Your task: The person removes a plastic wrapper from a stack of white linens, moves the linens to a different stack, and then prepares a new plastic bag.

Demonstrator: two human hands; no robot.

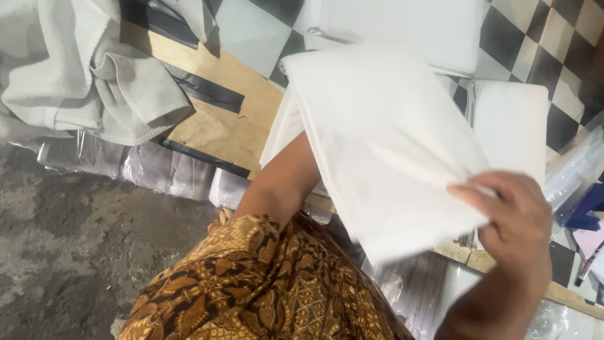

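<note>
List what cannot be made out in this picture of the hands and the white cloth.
- Left hand: head view, hidden under the folded white cloth; only the forearm shows.
- Right hand: motion-blurred; its thumb sits behind the cloth's edge.
- Grey garment: cut off by the top and left edges.
- Plastic-wrapped bundles: contents veiled by glare on the wrap.
- Blue object: cut by the right edge, kind unclear.

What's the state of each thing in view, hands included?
white folded cloth: lifted, held in both hands
right hand: fingers gripping the cloth's near edge
left hand: hidden under the cloth
grey garment: crumpled, lying on the board
white stacks: folded flat
plastic-wrapped bundles: sealed
</note>
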